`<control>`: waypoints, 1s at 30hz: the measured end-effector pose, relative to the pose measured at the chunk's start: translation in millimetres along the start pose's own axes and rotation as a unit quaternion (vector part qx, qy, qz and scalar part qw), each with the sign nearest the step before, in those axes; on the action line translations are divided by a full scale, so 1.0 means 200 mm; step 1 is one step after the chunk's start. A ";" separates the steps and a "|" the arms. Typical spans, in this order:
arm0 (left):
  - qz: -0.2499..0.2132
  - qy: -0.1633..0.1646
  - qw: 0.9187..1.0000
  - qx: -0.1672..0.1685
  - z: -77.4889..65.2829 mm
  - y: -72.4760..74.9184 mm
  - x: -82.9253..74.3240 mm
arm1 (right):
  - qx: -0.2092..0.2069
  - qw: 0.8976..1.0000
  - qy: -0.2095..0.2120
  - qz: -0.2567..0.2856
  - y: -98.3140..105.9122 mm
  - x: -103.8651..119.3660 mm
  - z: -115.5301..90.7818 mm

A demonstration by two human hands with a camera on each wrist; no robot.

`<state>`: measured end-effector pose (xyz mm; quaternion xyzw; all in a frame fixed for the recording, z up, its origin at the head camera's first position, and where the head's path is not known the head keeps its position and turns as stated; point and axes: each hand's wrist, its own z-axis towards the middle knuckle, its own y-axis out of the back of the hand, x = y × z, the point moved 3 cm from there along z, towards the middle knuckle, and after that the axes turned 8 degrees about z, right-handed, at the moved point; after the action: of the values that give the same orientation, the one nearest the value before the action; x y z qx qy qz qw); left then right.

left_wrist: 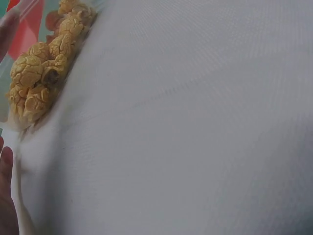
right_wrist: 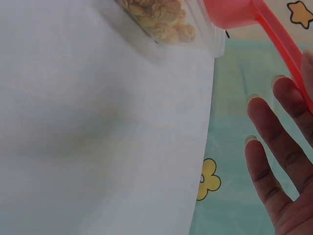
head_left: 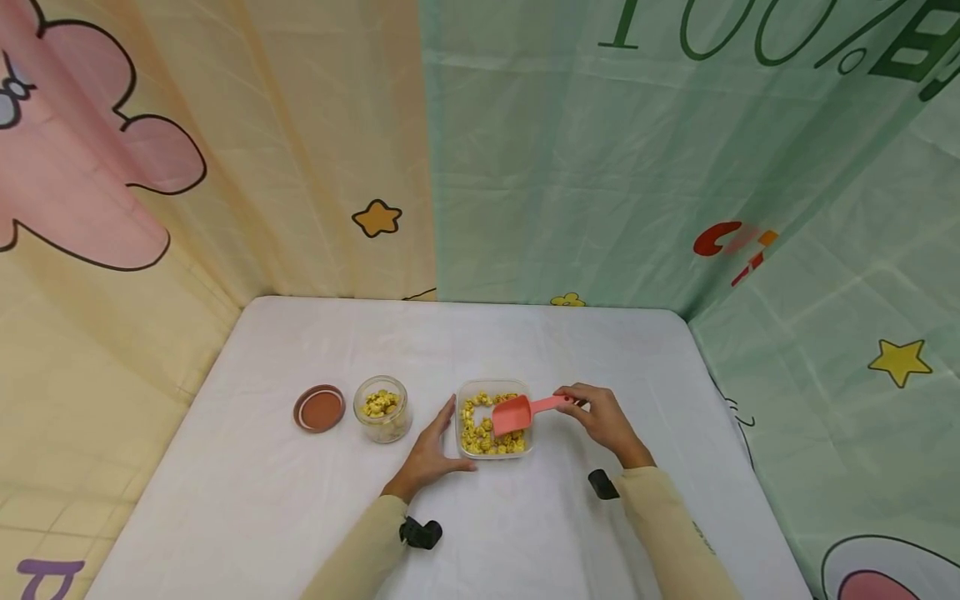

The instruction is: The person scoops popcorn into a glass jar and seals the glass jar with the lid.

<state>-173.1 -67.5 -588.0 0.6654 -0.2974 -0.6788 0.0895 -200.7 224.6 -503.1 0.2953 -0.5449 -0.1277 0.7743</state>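
Observation:
A clear square container (head_left: pixel 495 457) holds yellow popcorn (head_left: pixel 480 440) on the table. My right hand (head_left: pixel 603 423) pinches the handle of a pink-red scoop (head_left: pixel 513 415), whose bowl is over the popcorn inside the container. In the right wrist view the scoop's handle (right_wrist: pixel 281 39) runs to the thumb and index finger, while the other fingers stand loose. Beside the container's left wall is my left hand (head_left: pixel 429 460), thumb and fingers spread along its corner. The left wrist view shows popcorn (left_wrist: pixel 39 73) through the clear wall and only a little of that hand.
Left of the left hand stands a glass jar (head_left: pixel 382 425) partly filled with popcorn. A round brown lid (head_left: pixel 319 408) lies farther left. A white cloth covers the table (head_left: pixel 225 500); printed curtains (head_left: pixel 570 167) enclose its back and sides.

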 end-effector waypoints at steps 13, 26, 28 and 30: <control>-0.012 0.019 1.000 -0.001 0.00 -0.04 0.02 | 0.066 0.994 0.041 -0.080 0.01 0.13 0.04; -0.004 0.026 1.000 -0.001 0.03 -0.05 0.03 | 0.105 0.982 -0.017 -0.156 -0.03 0.20 0.07; -0.004 0.027 1.000 0.002 0.03 -0.05 0.03 | 0.105 0.981 -0.023 -0.162 -0.04 0.20 0.07; -0.001 0.023 1.000 0.003 0.03 -0.04 0.03 | 0.104 0.980 -0.024 -0.165 -0.04 0.20 0.07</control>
<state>-177.8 -61.6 -598.6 0.6813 -0.2969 -0.6625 0.0933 -198.0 192.3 -474.5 0.4573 -0.5171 -0.2033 0.6943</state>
